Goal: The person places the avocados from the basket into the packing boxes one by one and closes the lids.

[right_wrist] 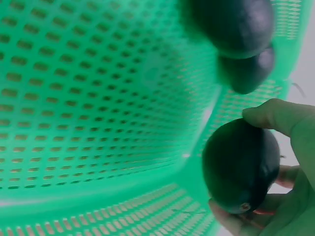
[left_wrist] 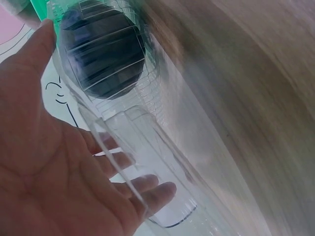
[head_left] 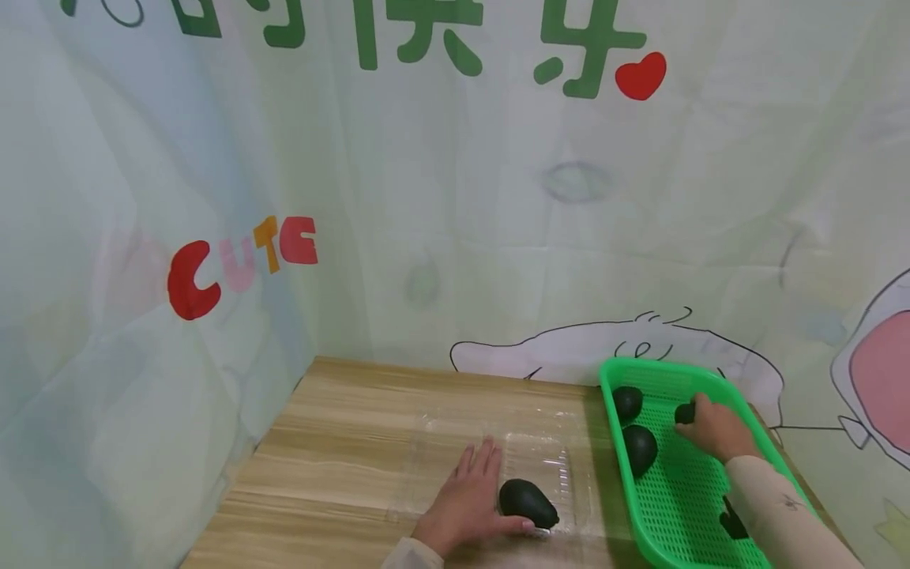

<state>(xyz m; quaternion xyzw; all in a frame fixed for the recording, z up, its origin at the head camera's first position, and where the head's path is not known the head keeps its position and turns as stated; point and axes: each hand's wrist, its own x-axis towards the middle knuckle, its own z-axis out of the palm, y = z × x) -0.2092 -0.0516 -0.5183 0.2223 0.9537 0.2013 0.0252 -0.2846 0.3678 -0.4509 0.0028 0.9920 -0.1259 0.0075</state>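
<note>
A dark avocado (head_left: 528, 503) lies in a clear plastic container (head_left: 536, 446) on the table. My left hand (head_left: 462, 502) rests on that container beside the avocado, its fingers spread and fairly straight, the thumb near the avocado's lower side. In the left wrist view, the avocado (left_wrist: 106, 49) shows through the ridged clear wall, and several fingertips (left_wrist: 162, 191) show against the plastic. Over the green basket (head_left: 618, 466), my right hand (head_left: 720, 428) grips another avocado (right_wrist: 241, 164) between thumb and fingers. Two more avocados (head_left: 640, 450) sit along the basket's left side.
The green basket stands at the right of the wooden table (head_left: 341, 442). Behind the table hangs a printed cloth (head_left: 441, 197) with green characters and a red heart. Next to my right sleeve is a dark object (head_left: 734, 520), partly hidden.
</note>
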